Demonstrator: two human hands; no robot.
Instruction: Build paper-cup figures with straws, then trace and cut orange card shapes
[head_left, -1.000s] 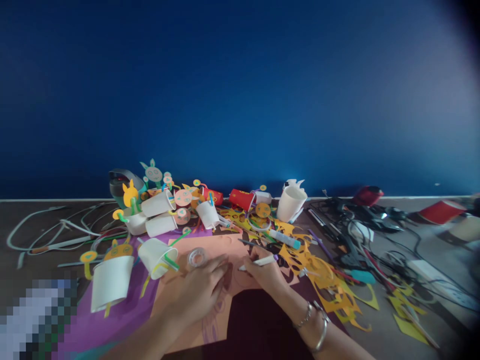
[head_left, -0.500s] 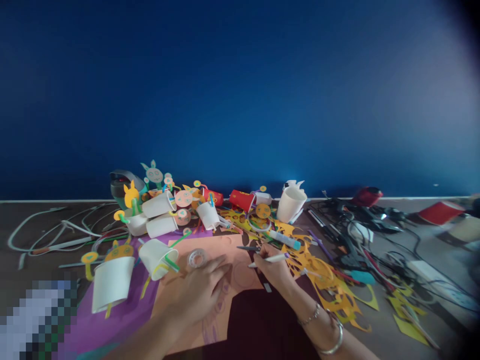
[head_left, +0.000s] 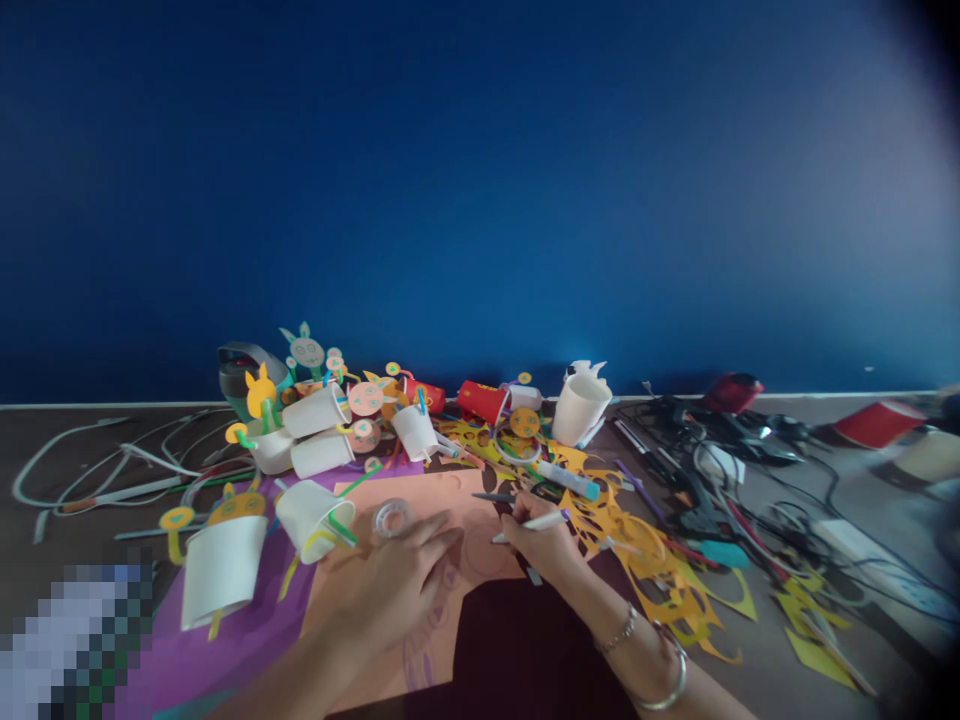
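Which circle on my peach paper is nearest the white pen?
The large, faintly outlined circle right of your left hand; the triangle-marked circles are smaller and lower.

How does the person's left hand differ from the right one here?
The left hand lies with its fingers stretched out on the orange paper, while the right hand is curled around a white pen. The right wrist wears silvery bracelets; none shows on the left wrist. Both hands are bare, with no gloves, and both are at the same sheet.
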